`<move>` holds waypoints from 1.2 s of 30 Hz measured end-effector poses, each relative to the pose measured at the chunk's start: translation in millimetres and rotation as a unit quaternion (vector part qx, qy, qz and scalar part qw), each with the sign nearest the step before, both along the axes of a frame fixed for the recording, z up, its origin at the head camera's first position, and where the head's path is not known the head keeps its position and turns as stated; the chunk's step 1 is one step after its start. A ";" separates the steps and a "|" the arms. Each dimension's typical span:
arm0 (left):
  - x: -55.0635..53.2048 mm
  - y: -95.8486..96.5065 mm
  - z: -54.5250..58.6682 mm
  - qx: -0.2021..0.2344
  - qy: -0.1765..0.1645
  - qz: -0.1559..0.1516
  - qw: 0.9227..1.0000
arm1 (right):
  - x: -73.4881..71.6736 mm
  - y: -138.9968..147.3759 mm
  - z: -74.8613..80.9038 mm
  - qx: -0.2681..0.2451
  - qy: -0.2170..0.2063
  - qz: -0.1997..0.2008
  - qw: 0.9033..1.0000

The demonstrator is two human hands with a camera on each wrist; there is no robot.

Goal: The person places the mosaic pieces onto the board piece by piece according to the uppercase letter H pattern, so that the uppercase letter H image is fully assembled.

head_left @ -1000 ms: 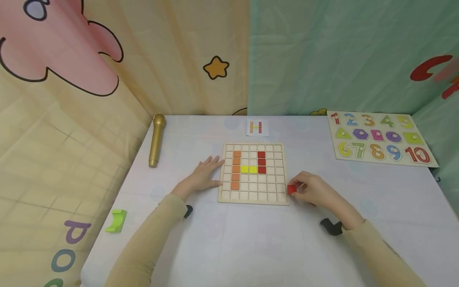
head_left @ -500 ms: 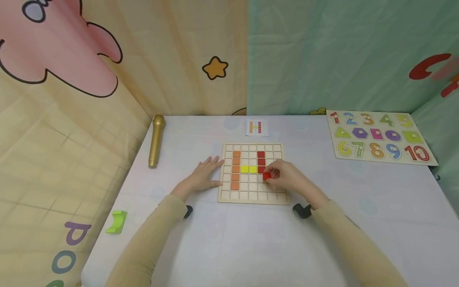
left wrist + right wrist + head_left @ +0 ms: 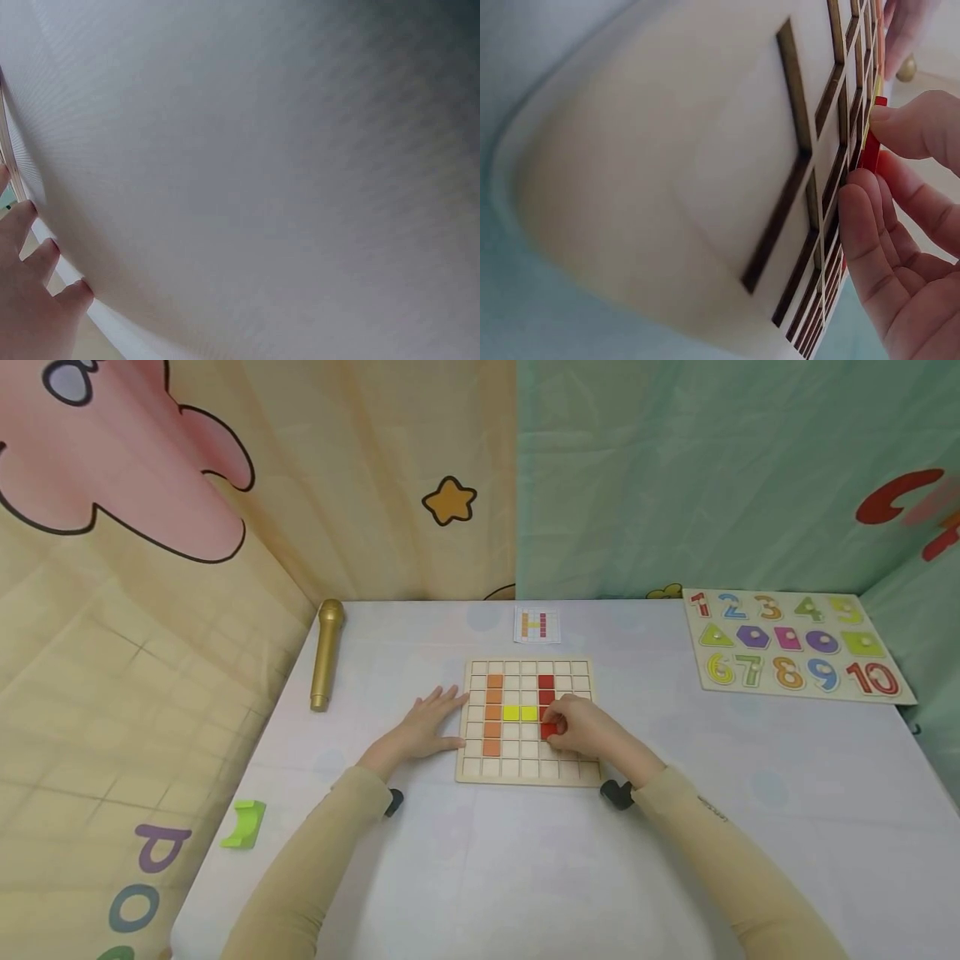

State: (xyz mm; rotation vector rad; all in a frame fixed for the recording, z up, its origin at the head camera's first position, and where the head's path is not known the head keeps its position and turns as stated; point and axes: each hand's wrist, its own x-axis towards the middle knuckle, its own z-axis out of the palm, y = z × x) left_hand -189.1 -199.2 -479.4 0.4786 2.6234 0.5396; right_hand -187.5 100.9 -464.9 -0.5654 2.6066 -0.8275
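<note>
A square wooden grid board (image 3: 529, 768) lies mid-table, with an orange column of tiles (image 3: 492, 712), two yellow tiles (image 3: 520, 713) and a red column (image 3: 546, 688). My right hand (image 3: 588, 727) pinches a red tile (image 3: 548, 731) at the lower end of that red column. In the right wrist view, thumb and forefinger hold the red tile (image 3: 871, 150) at the grid, its edge standing above the cells. My left hand (image 3: 420, 727) rests flat with spread fingers, tips at the board's left edge; the left wrist view shows its fingers (image 3: 41, 259) against the white tabletop.
Behind the board lies a small pattern card (image 3: 537, 626). A gold microphone (image 3: 327, 656) is at the back left, a green curved block (image 3: 244, 823) at the front left. A number-and-shape puzzle board (image 3: 798, 647) lies at the back right. Curtains border the table.
My right hand has carried the red tile from the board's right side leftward onto the grid, under the other red tiles. The left hand has stayed in place.
</note>
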 end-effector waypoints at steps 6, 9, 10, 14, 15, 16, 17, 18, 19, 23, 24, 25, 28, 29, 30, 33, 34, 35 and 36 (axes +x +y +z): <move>-0.3 -0.4 -0.9 0.000 0.001 0.003 1.000 | 1.0 0.0 -0.6 0.006 0.012 0.003 1.000; -0.6 -0.3 -1.3 0.001 0.004 0.002 1.000 | 1.1 0.0 -1.3 0.005 0.013 0.003 1.000; -0.8 -0.3 -1.3 0.001 0.004 0.002 1.000 | 1.0 0.0 -1.4 0.004 0.015 0.003 1.000; -1.1 -0.3 -1.3 0.000 0.004 0.002 1.000 | 0.6 -0.1 -1.6 0.000 0.022 0.003 1.000; -1.1 -0.5 -1.0 0.000 0.004 0.002 1.000 | 0.4 -0.3 -1.5 -0.001 0.024 0.004 1.000; -1.2 -0.8 -0.9 0.000 0.003 0.002 1.000 | 0.1 -0.3 -1.3 -0.001 0.026 0.005 1.000; -1.3 -1.1 -0.7 0.000 0.002 0.002 1.000 | -0.1 -0.4 -1.2 -0.002 0.028 0.005 1.000; -1.4 -1.4 -0.4 0.000 0.002 0.001 1.000 | -0.2 -0.5 -0.9 -0.003 0.029 0.006 1.000; -1.5 -1.7 -0.4 0.001 0.001 0.001 1.000 | -0.4 -0.6 -0.9 -0.004 0.029 0.006 1.000; -1.5 -2.1 -0.1 0.000 0.000 0.001 1.000 | -0.9 0.2 -1.7 -0.009 0.033 0.009 0.999; -1.4 -2.0 -0.1 0.000 0.001 0.000 1.000 | -0.9 0.9 -1.8 -0.011 0.034 0.010 0.999; -1.3 -2.0 0.0 0.001 0.002 0.000 1.000 | -0.9 1.8 -1.8 -0.014 0.035 0.009 0.999; -1.3 -1.9 0.1 0.004 0.002 -0.001 1.000 | -0.1 8.5 0.0 -0.025 0.041 0.006 0.999; -1.4 -1.9 0.1 0.006 0.004 -0.002 1.000 | 0.5 11.7 1.4 -0.030 0.039 0.000 0.999; -1.5 -1.8 0.0 0.006 0.004 -0.003 1.000 | 1.6 15.9 3.0 -0.036 0.041 -0.006 0.999; -1.8 -1.5 -0.9 0.007 0.004 -0.003 1.000 | 6.7 32.4 7.1 -0.055 0.041 -0.025 0.997; -1.8 -1.5 -1.3 0.007 0.003 -0.003 1.000 | 9.3 38.7 7.8 -0.058 0.039 -0.033 0.997; -1.7 -1.4 -1.6 0.007 0.001 -0.002 1.000 | 12.4 45.8 8.0 -0.062 0.037 -0.038 0.997; -1.4 -1.3 -1.8 0.007 -0.002 -0.001 1.000 | 16.2 53.0 7.8 -0.063 0.036 -0.042 0.996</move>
